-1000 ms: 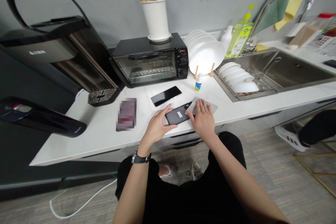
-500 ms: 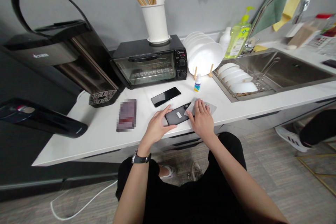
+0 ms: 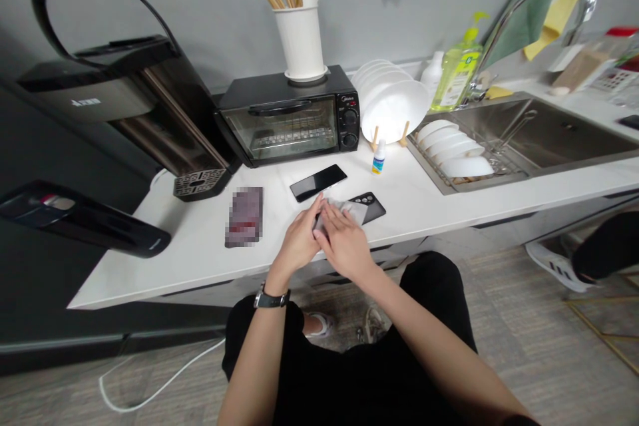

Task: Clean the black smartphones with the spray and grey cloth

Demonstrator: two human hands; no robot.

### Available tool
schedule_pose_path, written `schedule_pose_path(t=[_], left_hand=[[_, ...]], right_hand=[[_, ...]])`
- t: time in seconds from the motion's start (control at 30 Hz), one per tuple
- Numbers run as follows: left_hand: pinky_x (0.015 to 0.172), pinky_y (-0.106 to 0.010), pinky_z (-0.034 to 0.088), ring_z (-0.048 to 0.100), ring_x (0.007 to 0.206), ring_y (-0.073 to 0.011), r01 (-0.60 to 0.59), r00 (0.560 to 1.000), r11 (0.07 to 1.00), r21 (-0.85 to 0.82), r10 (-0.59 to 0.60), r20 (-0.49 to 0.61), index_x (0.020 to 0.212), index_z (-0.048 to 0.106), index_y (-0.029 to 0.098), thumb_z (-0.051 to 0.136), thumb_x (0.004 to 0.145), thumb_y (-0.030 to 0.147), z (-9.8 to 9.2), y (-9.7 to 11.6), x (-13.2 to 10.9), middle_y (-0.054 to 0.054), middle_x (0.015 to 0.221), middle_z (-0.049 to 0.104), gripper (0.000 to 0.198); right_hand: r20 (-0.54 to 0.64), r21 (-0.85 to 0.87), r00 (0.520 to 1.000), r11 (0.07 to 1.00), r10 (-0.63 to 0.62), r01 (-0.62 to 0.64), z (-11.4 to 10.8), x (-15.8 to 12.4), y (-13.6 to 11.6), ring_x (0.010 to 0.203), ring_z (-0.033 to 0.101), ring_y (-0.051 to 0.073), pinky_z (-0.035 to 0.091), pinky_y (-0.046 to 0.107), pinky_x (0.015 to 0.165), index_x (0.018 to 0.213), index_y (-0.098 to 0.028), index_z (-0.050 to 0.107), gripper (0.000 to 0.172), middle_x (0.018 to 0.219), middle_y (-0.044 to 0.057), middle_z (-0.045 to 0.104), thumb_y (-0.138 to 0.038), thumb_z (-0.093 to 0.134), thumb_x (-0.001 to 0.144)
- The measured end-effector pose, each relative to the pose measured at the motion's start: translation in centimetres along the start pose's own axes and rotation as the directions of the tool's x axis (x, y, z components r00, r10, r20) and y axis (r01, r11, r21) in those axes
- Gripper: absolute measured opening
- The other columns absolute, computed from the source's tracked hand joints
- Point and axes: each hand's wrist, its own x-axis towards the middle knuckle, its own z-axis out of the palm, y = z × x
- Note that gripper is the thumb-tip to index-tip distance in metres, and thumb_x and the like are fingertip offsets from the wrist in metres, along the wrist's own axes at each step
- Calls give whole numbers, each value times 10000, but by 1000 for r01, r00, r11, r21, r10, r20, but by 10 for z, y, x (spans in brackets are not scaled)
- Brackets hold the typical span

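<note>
A dark phone (image 3: 375, 211) lies on the counter with its camera end showing at the right; hands and cloth hide much of it. My left hand (image 3: 299, 234) curls around the phone's left end, thumb and fingers at its edges. Pressed down on a thin grey cloth (image 3: 355, 212) is my right hand (image 3: 344, 243), fingers together, with the cloth spread over the phone. My hands touch or nearly touch. Behind them lies a second phone (image 3: 318, 182), black screen up. A small white spray bottle (image 3: 378, 158) with a blue and yellow label stands beyond the phones.
A blurred purplish item (image 3: 244, 216) lies left on the counter (image 3: 190, 266). Behind stand a toaster oven (image 3: 294, 123), a drink machine (image 3: 164, 113) and racked plates (image 3: 397, 110). Bowls sit by the sink (image 3: 564, 130) at right. A dark bottle-shaped object (image 3: 84, 219) juts in at left.
My right hand has slid left with the cloth, from the phone's camera end to its left end near my left hand. The camera end is now uncovered.
</note>
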Motion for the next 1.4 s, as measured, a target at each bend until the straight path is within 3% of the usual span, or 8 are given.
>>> schedule_pose_path(t=[0.13,0.37,0.57,0.73,0.87,1.0,1.23,1.4], left_hand=[[1127,-455,451,560,1311,-283,-46,999,999,19,46,12,1661,199,207,534,932,220,-1,-5,-2,-156,1538,521,802],[1177,-451,408,521,1370,-270,16,1000,999,50,-16,-4,1637,255,312,735,819,163,1,3,1,-72,1513,560,960],[1152,-465,417,561,1313,-285,36,999,998,47,-35,-18,1615,302,329,860,798,328,2,5,2,-62,1432,625,990],[1159,-455,409,552,1326,-276,42,999,998,45,-41,-9,1617,292,331,869,794,306,1,5,2,-56,1443,620,1006],[1160,-461,409,553,1325,-279,41,999,998,55,-40,-25,1611,307,321,876,784,320,3,6,3,-60,1437,627,1004],[1139,-464,434,572,1297,-281,32,999,998,63,-29,-43,1611,310,308,854,795,319,5,5,4,-66,1422,640,981],[1144,-464,434,563,1304,-270,-70,996,996,52,72,-46,1612,338,213,510,936,164,3,-5,1,-142,1472,585,699],[1101,-469,466,559,1252,-293,-2,1000,997,72,3,-6,1620,316,218,670,843,164,2,-1,1,-131,1414,608,855]], right_hand=[[51,79,994,993,-93,88,0,-5,-13,1482,461,251,310,445,1273,1471,-51,551,520,1550,173,524,-341,329,1101],[101,93,979,981,-177,168,-30,-37,36,1502,431,223,350,484,1250,1552,-178,467,503,1586,97,496,-377,398,1096],[81,-124,993,987,-88,97,-44,-38,75,1553,332,303,281,593,1247,1564,-252,458,520,1639,75,417,-441,437,1080],[-20,-258,998,964,60,-63,-36,-27,86,1550,312,372,272,595,1232,1616,-87,324,749,1669,189,325,-581,396,1058],[-83,-272,985,947,152,-169,-24,-10,79,1531,334,407,247,600,1234,1555,20,393,845,1610,262,403,-650,342,1044],[-108,-241,975,946,194,-215,-8,5,54,1517,343,444,252,586,1241,1507,107,416,959,1589,344,377,-708,401,1000],[22,-75,997,994,75,-73,12,4,-7,1538,347,359,258,518,1279,1512,92,425,712,1597,307,381,-471,366,1081],[111,104,984,986,-141,130,-12,-13,2,1516,409,265,281,471,1285,1535,-62,471,613,1601,191,448,-464,434,1074]])
